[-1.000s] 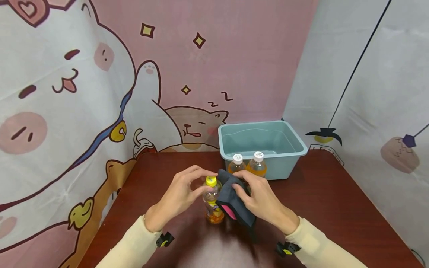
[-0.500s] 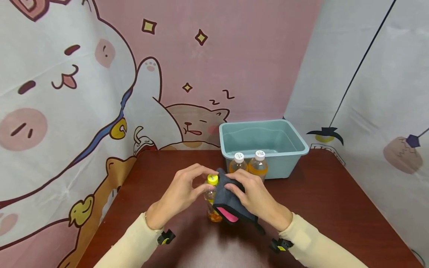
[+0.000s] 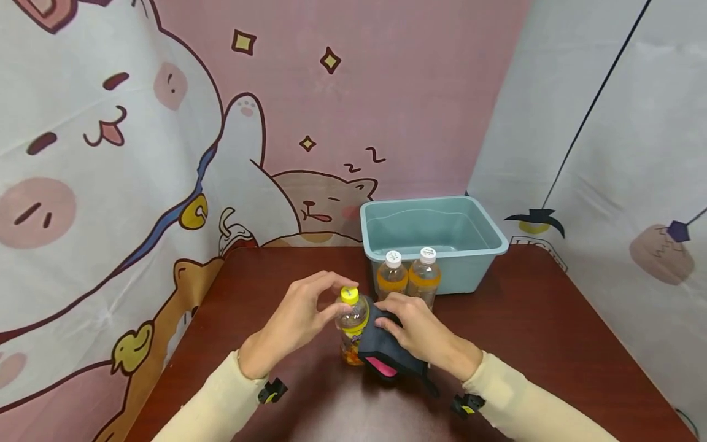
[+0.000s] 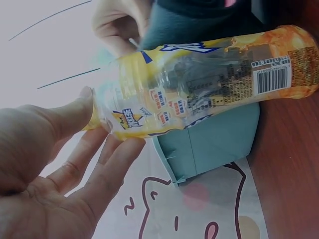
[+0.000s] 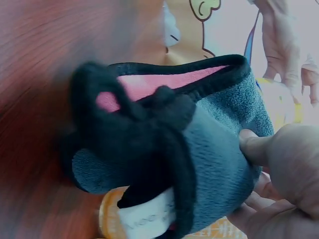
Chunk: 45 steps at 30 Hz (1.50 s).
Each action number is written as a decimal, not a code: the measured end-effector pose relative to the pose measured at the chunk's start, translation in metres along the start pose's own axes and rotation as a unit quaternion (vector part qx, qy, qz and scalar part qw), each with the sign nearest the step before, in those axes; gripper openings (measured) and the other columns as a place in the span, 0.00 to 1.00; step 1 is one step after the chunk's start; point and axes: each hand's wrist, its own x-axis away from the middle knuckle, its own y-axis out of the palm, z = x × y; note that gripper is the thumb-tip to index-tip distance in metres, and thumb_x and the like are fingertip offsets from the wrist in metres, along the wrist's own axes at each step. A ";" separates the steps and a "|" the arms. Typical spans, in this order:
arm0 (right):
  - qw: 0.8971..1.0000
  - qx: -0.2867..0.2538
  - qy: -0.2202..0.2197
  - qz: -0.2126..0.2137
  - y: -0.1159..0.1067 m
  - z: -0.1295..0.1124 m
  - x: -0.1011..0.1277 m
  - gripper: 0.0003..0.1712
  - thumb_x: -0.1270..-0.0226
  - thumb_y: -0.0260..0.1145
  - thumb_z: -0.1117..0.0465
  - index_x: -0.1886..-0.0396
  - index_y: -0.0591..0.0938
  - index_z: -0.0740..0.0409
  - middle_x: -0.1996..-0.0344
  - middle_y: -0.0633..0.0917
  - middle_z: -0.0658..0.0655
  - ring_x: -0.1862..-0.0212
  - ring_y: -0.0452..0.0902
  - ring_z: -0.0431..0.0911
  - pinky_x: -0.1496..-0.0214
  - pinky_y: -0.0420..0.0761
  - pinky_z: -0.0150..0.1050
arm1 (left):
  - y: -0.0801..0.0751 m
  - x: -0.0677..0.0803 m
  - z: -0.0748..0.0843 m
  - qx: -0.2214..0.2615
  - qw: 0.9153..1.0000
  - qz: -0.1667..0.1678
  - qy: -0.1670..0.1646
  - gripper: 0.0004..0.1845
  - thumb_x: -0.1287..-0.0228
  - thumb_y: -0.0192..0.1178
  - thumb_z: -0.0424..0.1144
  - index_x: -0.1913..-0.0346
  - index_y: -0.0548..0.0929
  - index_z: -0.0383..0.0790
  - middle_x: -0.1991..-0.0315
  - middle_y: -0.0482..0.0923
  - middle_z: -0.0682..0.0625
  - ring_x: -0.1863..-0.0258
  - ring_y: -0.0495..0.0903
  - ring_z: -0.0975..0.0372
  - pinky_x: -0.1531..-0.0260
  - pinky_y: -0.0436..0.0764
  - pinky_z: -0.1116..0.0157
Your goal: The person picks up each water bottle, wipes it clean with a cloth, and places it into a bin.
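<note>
A clear plastic bottle with a yellow cap (image 3: 349,295) and a yellow printed label (image 4: 189,84) stands on the table, with orange-brown contents low inside. My left hand (image 3: 295,319) pinches it at the cap between thumb and fingers. My right hand (image 3: 425,325) grips a folded cleaning cloth (image 3: 386,344), dark grey outside and pink inside, against the bottle's right side. In the right wrist view the cloth (image 5: 214,144) shows black edging, a black loop and a white tag (image 5: 147,216). Part of the bottle is hidden behind the cloth.
Two white-capped bottles, one on the left (image 3: 393,276) and one on the right (image 3: 424,279), stand just beyond my right hand. Behind them is a light blue plastic tub (image 3: 469,270) on the dark red table (image 3: 530,344). A cartoon-printed backdrop (image 3: 420,110) rises behind the table.
The cloth first swung left across the bottle's side. It has since slid down, baring more of the label and neck. My left hand has stayed at the cap.
</note>
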 end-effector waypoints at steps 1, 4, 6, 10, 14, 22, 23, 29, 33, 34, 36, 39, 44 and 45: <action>1.000 0.003 -0.002 -0.006 0.001 0.001 0.000 0.13 0.23 0.82 0.66 0.43 0.95 0.62 0.55 0.94 0.53 0.53 0.94 0.45 0.52 0.95 0.39 | 0.000 0.000 0.000 0.000 1.000 0.000 -0.001 0.23 0.32 0.85 0.36 0.36 0.93 0.46 0.42 0.94 0.55 0.42 0.93 0.62 0.42 0.96 0.58; 1.000 0.007 -0.004 -0.029 0.006 0.005 0.000 0.12 0.22 0.81 0.66 0.43 0.95 0.64 0.55 0.95 0.56 0.52 0.95 0.48 0.51 0.96 0.39 | -0.001 0.000 0.000 -0.003 1.000 0.000 0.001 0.24 0.32 0.86 0.36 0.36 0.93 0.48 0.41 0.94 0.55 0.43 0.93 0.62 0.43 0.96 0.60; 0.999 0.005 0.000 -0.054 0.009 0.007 0.000 0.12 0.21 0.81 0.65 0.44 0.95 0.65 0.55 0.94 0.57 0.52 0.95 0.48 0.52 0.96 0.38 | -0.001 0.000 0.000 -0.002 1.000 0.001 0.000 0.24 0.33 0.86 0.36 0.36 0.93 0.49 0.41 0.94 0.55 0.44 0.93 0.62 0.46 0.96 0.62; 0.995 0.001 -0.001 -0.099 0.019 0.014 0.002 0.11 0.21 0.81 0.64 0.45 0.95 0.64 0.55 0.94 0.56 0.53 0.95 0.47 0.54 0.94 0.34 | -0.001 0.000 0.001 0.008 1.000 -0.004 -0.003 0.23 0.31 0.85 0.36 0.36 0.92 0.50 0.41 0.95 0.54 0.44 0.93 0.62 0.51 0.95 0.67; 0.992 0.003 -0.007 -0.123 0.030 0.021 0.006 0.10 0.23 0.82 0.65 0.46 0.95 0.62 0.55 0.95 0.56 0.53 0.95 0.46 0.55 0.93 0.33 | -0.001 -0.001 0.002 0.007 1.000 -0.008 -0.003 0.22 0.30 0.84 0.36 0.36 0.92 0.49 0.41 0.95 0.54 0.44 0.93 0.62 0.53 0.93 0.68; 0.992 -0.006 0.004 -0.124 0.036 0.026 0.008 0.10 0.23 0.82 0.65 0.46 0.96 0.61 0.53 0.96 0.56 0.51 0.96 0.47 0.52 0.94 0.35 | -0.001 -0.001 0.004 -0.014 1.000 -0.008 -0.002 0.23 0.31 0.85 0.36 0.36 0.92 0.47 0.41 0.95 0.55 0.42 0.93 0.62 0.46 0.94 0.63; 0.992 -0.008 0.008 -0.124 0.036 0.026 0.008 0.10 0.22 0.82 0.65 0.46 0.96 0.61 0.53 0.96 0.56 0.51 0.96 0.47 0.52 0.94 0.35 | -0.001 -0.001 0.004 -0.014 1.000 -0.009 -0.002 0.23 0.31 0.85 0.36 0.36 0.92 0.48 0.41 0.95 0.55 0.41 0.93 0.62 0.45 0.95 0.62; 0.994 -0.025 0.023 -0.106 0.032 0.023 0.011 0.11 0.20 0.81 0.65 0.43 0.96 0.63 0.51 0.97 0.58 0.50 0.97 0.48 0.52 0.94 0.34 | 0.000 -0.001 0.005 -0.013 1.000 -0.010 -0.002 0.23 0.32 0.85 0.37 0.36 0.92 0.49 0.41 0.95 0.55 0.40 0.93 0.62 0.42 0.95 0.59; 0.998 -0.038 -0.008 -0.057 0.026 0.020 0.009 0.12 0.20 0.81 0.63 0.44 0.96 0.64 0.52 0.97 0.58 0.51 0.96 0.48 0.52 0.95 0.37 | 0.000 -0.001 0.004 -0.015 1.000 -0.005 0.003 0.23 0.32 0.85 0.37 0.36 0.92 0.47 0.41 0.95 0.55 0.41 0.94 0.62 0.41 0.96 0.58; 0.998 -0.044 -0.025 -0.040 0.027 0.024 0.009 0.13 0.19 0.80 0.62 0.43 0.95 0.65 0.53 0.97 0.57 0.51 0.96 0.46 0.53 0.95 0.36 | 0.001 0.000 0.004 -0.015 1.000 -0.004 0.004 0.23 0.32 0.85 0.37 0.36 0.92 0.47 0.41 0.95 0.55 0.40 0.93 0.62 0.41 0.96 0.58; 0.998 -0.050 -0.037 -0.011 0.024 0.023 0.009 0.13 0.20 0.81 0.61 0.43 0.96 0.64 0.54 0.96 0.55 0.52 0.95 0.44 0.53 0.94 0.36 | 0.001 0.000 0.003 -0.015 1.000 -0.003 0.004 0.22 0.31 0.85 0.37 0.37 0.92 0.48 0.41 0.95 0.55 0.41 0.93 0.62 0.40 0.96 0.58; 0.997 -0.063 -0.038 0.017 0.022 0.023 0.009 0.13 0.20 0.81 0.62 0.42 0.96 0.62 0.56 0.96 0.52 0.53 0.94 0.41 0.55 0.93 0.35 | 0.001 0.000 0.004 -0.013 1.000 -0.004 0.000 0.22 0.30 0.84 0.37 0.37 0.92 0.49 0.42 0.95 0.56 0.41 0.93 0.62 0.41 0.96 0.58; 0.996 -0.081 -0.009 0.037 0.013 0.015 0.009 0.14 0.23 0.81 0.67 0.41 0.96 0.57 0.56 0.96 0.49 0.54 0.92 0.39 0.54 0.92 0.36 | 0.002 0.001 0.004 -0.007 1.000 -0.005 0.000 0.23 0.31 0.85 0.36 0.36 0.92 0.48 0.41 0.95 0.55 0.41 0.93 0.62 0.41 0.96 0.57; 0.996 -0.082 -0.004 0.042 0.012 0.014 0.009 0.15 0.23 0.82 0.68 0.41 0.97 0.56 0.56 0.96 0.49 0.54 0.92 0.39 0.53 0.93 0.37 | 0.002 0.000 0.004 -0.007 1.000 -0.005 0.002 0.23 0.31 0.85 0.35 0.36 0.92 0.48 0.41 0.95 0.55 0.41 0.93 0.61 0.40 0.96 0.57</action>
